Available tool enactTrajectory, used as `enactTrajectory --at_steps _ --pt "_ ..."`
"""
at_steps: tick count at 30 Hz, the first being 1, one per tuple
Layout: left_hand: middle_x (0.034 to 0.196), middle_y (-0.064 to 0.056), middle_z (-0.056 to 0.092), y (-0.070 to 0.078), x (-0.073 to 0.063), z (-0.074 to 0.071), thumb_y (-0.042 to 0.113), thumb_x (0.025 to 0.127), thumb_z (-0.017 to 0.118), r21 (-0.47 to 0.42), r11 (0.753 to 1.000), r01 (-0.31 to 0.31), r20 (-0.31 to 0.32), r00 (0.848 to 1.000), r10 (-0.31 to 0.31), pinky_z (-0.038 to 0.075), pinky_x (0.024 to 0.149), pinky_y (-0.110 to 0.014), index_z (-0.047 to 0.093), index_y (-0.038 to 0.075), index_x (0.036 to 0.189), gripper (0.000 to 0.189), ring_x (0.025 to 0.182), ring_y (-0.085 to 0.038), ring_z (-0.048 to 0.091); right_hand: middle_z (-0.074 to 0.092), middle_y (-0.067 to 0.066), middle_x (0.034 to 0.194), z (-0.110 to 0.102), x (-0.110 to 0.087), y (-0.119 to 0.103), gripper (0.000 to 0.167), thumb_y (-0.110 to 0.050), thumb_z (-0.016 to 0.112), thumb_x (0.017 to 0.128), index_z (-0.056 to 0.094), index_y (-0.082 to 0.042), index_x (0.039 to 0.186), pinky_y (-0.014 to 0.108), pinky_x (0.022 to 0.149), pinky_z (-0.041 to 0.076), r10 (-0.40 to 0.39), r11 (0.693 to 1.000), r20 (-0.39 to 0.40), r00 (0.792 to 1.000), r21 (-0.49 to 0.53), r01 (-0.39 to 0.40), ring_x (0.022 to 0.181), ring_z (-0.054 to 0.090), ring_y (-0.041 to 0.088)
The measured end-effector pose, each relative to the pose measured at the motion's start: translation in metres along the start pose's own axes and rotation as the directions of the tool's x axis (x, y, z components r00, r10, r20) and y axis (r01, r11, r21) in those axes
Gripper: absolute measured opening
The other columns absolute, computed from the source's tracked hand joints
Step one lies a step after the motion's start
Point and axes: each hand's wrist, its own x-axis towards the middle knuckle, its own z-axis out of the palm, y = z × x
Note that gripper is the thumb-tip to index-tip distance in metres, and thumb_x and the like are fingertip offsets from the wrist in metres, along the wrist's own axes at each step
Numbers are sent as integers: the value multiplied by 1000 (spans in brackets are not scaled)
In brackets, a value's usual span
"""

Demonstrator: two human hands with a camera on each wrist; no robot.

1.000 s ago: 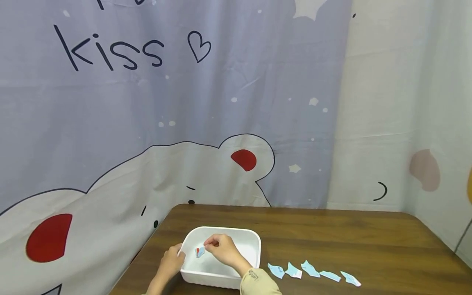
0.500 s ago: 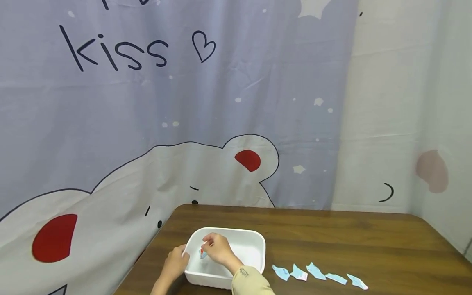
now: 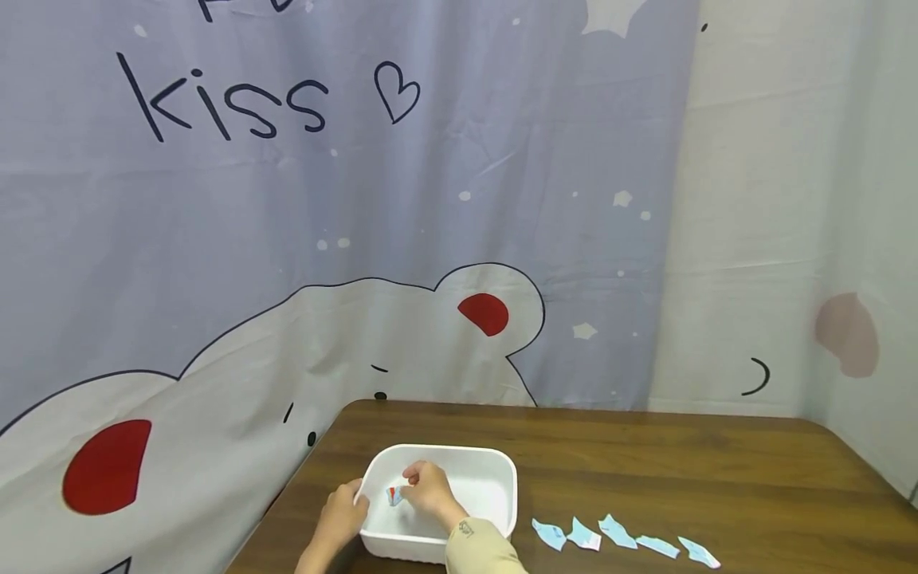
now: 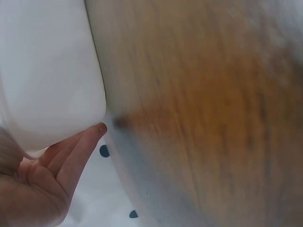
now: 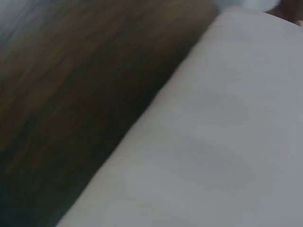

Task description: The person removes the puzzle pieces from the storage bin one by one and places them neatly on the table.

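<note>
A white plastic bin (image 3: 495, 470) stands on the wooden table. In the head view my left hand (image 3: 339, 514) grips its left rim. The left wrist view shows fingers (image 4: 75, 161) of that hand along the outside of the bin's wall (image 4: 52, 71). Inside the bin at the left is a small light-blue paper piece (image 3: 394, 497) with a red mark. My right hand (image 3: 430, 490) reaches into the bin with bent fingers, its fingertips at the piece's right edge. Whether they pinch it cannot be made out. A pale sleeve (image 5: 203, 123) fills much of the right wrist view, hiding that hand.
To the right of the bin, several torn-looking light-blue paper pieces (image 3: 618, 532) lie in a row on the wooden table (image 3: 645, 462). A printed curtain (image 3: 430, 159) hangs behind the table.
My right hand has shifted down a little inside the bin; for a moment it partly covered the marked paper piece. The left hand keeps its grip. The head view has turned slightly left.
</note>
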Motion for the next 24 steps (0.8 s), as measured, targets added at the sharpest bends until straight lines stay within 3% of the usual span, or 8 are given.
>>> enactTrajectory --at_steps 6,17,21,24 --pt "98 -31 69 -3 1 -2 2 82 51 2 1000 1 -1 1000 -1 52 71 -51 61 -15 116 39 81 -34 68 67 17 87 9 1 1 27 1 72 69 67 6 94 31 74 50 -5 995 -6 1000 -99 5 81 62 27" --pt "98 -30 70 -3 2 -3 1 82 51 -13 1000 -13 8 1000 13 53 72 -50 60 -16 116 39 82 -33 68 69 20 95 19 1 -1 39 0 78 64 68 9 101 41 85 47 43 989 -50 998 -137 -50 89 57 40" --pt "96 -29 70 -3 3 -3 1 82 52 -13 1000 -17 6 1000 18 53 71 -50 60 -16 115 39 81 -32 68 68 21 103 21 2 -1 44 0 76 65 68 8 107 44 87 47 42 982 -19 999 -185 -45 95 54 41" --pt "94 -27 71 -4 3 -2 1 82 52 -14 1000 -18 4 1000 19 53 70 -49 61 -15 115 38 79 -30 68 67 18 111 22 1 -1 50 -4 74 67 67 2 115 44 88 47 47 957 34 998 -289 -35 100 52 38"
